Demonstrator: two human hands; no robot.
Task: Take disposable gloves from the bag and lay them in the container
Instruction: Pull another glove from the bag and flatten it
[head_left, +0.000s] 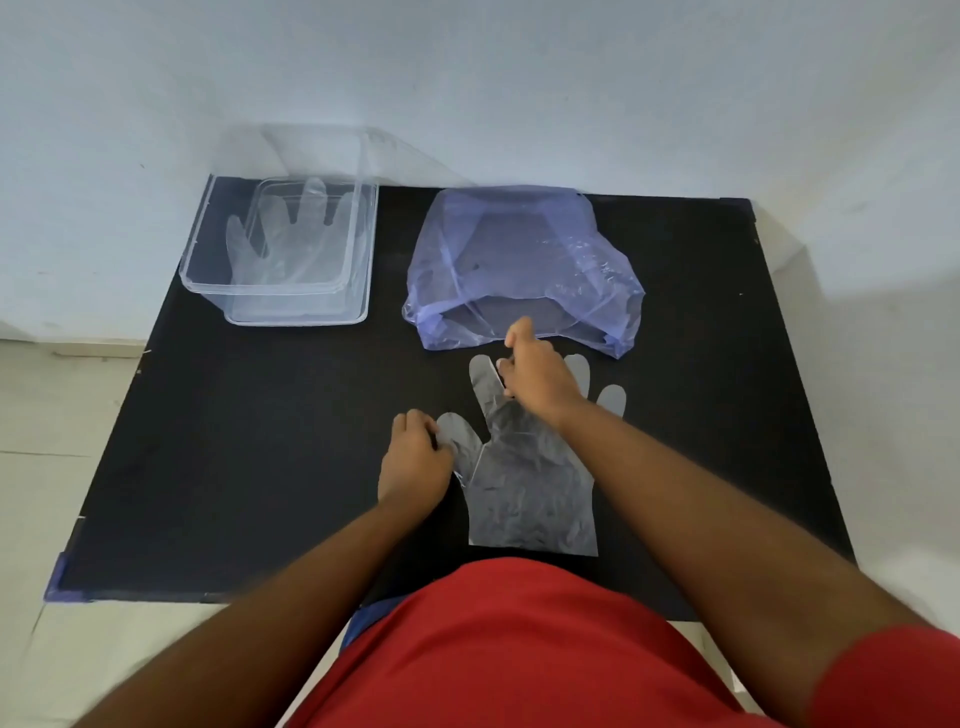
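My left hand (413, 462) pinched the thumb of a clear glove (530, 483) lying flat on the black table (260, 441), while my right hand (537, 376) pressed curled fingers onto the glove's finger end, though whether it gripped the plastic I could not tell. Just beyond lay the crumpled blue bag (519, 260), its mouth near my right hand. At the far left stood the clear container (208, 283), another glove (288, 234) inside.

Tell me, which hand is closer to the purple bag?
The right hand. It sits just in front of the purple bag, its thumb up at the bag's near edge. The left hand is farther back, by the thumb of the flat glove on the table.
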